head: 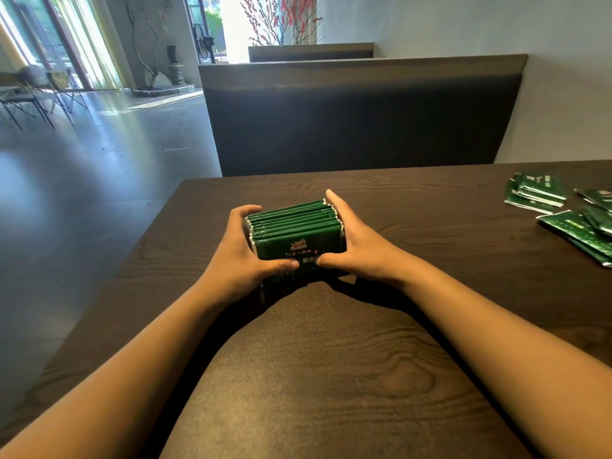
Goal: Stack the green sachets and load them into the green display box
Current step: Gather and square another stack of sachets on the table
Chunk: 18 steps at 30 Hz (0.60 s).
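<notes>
Dark table (331, 376), sachet stack (294, 226) upright between both hands, mid-table.

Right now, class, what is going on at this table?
A person squares up a stack of green sachets standing on edge on the dark wooden table. The left hand and right hand press it from either side, thumbs on the near face. More loose sachets lie far right.
</notes>
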Available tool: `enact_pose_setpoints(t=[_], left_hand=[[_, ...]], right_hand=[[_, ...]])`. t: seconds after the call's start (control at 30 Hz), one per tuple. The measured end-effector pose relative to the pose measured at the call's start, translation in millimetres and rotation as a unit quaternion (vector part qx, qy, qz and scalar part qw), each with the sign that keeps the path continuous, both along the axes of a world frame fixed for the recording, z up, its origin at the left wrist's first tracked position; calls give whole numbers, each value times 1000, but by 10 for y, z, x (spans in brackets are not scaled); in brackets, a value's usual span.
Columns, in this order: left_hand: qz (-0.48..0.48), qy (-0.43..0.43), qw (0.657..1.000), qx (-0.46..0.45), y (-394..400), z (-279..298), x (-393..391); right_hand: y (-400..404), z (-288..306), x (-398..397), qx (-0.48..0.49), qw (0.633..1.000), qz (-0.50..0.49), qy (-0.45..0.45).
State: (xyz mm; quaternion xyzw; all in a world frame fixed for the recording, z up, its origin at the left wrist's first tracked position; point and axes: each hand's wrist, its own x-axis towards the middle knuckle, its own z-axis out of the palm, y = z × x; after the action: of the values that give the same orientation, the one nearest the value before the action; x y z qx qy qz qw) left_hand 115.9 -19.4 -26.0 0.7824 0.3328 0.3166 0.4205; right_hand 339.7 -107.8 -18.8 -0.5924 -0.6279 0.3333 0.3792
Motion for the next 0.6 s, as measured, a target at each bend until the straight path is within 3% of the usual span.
enact_pose_setpoints(t=[0.6], left_hand=[[-17,28,999,7,74,21,0]], right_hand=[[38,-10,137,8,999,-33,5]])
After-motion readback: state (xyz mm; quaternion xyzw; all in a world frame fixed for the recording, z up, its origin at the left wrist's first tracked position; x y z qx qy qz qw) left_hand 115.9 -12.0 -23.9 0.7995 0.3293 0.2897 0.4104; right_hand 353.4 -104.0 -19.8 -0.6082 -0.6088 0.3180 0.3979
